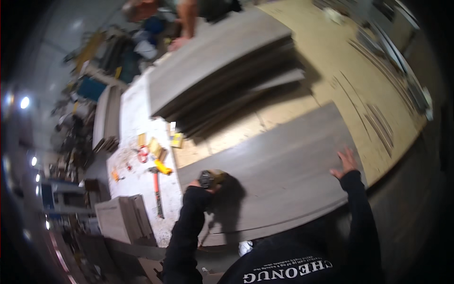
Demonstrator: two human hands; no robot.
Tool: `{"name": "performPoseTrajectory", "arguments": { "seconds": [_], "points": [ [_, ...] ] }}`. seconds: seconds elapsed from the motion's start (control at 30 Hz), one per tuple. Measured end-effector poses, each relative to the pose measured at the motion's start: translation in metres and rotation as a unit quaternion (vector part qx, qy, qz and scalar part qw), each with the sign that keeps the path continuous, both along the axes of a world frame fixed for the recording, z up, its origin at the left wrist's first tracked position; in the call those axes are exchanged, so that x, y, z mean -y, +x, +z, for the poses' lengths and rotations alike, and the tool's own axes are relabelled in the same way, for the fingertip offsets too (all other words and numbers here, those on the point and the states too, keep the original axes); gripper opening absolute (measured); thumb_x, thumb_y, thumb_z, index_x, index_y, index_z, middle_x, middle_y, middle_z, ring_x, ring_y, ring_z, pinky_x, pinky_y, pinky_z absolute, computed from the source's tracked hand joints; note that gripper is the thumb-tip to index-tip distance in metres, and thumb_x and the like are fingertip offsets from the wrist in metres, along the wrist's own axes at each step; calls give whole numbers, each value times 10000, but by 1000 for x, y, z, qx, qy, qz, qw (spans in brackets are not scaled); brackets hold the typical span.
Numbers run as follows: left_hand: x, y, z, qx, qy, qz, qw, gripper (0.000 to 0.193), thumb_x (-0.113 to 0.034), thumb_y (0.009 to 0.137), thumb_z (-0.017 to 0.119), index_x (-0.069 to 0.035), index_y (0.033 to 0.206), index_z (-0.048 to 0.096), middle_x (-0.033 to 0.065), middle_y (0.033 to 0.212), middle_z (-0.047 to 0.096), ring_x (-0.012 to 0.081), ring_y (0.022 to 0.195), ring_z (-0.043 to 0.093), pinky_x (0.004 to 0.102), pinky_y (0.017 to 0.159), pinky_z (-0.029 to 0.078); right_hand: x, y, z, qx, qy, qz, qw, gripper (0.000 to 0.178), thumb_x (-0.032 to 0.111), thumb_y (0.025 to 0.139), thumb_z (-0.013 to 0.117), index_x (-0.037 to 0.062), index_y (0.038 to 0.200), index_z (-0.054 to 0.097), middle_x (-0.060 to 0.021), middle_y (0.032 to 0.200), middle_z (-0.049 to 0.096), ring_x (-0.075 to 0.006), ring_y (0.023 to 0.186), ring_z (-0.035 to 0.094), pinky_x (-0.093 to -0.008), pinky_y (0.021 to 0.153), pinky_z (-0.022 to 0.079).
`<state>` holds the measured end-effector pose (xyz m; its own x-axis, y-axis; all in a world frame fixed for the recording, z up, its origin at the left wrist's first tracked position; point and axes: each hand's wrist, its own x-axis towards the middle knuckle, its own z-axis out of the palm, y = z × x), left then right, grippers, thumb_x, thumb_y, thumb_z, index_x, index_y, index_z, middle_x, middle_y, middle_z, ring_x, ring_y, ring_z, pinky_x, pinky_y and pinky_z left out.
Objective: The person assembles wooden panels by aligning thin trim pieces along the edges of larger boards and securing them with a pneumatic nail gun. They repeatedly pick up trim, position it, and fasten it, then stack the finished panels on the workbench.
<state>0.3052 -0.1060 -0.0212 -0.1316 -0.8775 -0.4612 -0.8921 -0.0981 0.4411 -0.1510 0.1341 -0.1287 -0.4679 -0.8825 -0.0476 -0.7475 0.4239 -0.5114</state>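
A long grey-brown wood-look board [279, 165] lies flat in front of me on the table. My right hand [346, 163] rests near its right end, fingers spread. Over the board's left end is my left hand [215, 181], which casts a dark shadow. A dark round thing like a watch sits at its wrist, and a tan-yellow patch shows beside it. The left fingers are hidden and blurred, so whether they grip anything is unclear. Left of that hand, a hammer [157, 191] with a red and black handle lies on the white tabletop [135, 111].
Beyond the board rises a stack of similar boards [222, 52]; another person's hand [178, 43] touches its far side. Yellow pieces [156, 149] and a red ring-shaped item [143, 154] lie left. Smaller board stacks [116, 220] stand at the left edge. Thin strips [380, 128] lie right.
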Motion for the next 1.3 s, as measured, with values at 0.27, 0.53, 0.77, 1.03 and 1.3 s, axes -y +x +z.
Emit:
{"name": "performPoseTrajectory", "arguments": {
  "seconds": [0.27, 0.53, 0.77, 1.03, 1.3],
  "points": [
    [-34, 77, 37, 44, -101, 145, 983, 500, -405, 628, 723, -59, 973, 617, 165, 815, 646, 336, 804, 623, 390, 714, 491, 2, -2, -5, 20, 39, -29, 999, 777, 168, 549, 784, 65, 1240, 442, -152, 1405, 235, -337, 1301, 210, -382, 1032, 268],
    [-101, 109, -13, 233, -258, 46, 936, 666, -334, 641, 720, -56, 1186, 455, 188, 1006, 499, 353, 963, 488, 448, 790, 413, 41, 12, 18, 0, 96, -102, 990, 700, 263, 602, 746, 31, 1198, 463, -219, 1213, 414, -362, 1152, 387, -399, 961, 346],
    [-74, 6, -99, 64, -276, 281, 917, 612, -375, 617, 727, 69, 984, 520, 217, 982, 478, 379, 984, 434, 448, 898, 343, 57, -2, -17, 51, 53, -211, 975, 808, 344, 479, 773, 20, 1166, 498, -219, 1147, 487, -346, 1092, 459, -394, 939, 388],
    [-64, 77, -100, -125, -323, 428, 835, 537, -442, 647, 733, 15, 826, 514, 205, 918, 471, 307, 855, 459, 409, 726, 390, 79, -13, -17, 325, -208, -192, 902, 664, 256, 697, 740, -36, 1177, 387, -182, 1180, 441, -250, 1118, 401, -354, 971, 312],
    [-113, 122, -42, -326, -433, 323, 775, 296, -304, 859, 532, -22, 941, 495, 64, 854, 490, 162, 759, 474, 289, 728, 412, 79, 49, 90, 459, -445, -151, 754, 422, 140, 761, 651, 36, 1134, 485, -31, 1030, 524, -141, 924, 490, -287, 794, 420]
  ]
}}
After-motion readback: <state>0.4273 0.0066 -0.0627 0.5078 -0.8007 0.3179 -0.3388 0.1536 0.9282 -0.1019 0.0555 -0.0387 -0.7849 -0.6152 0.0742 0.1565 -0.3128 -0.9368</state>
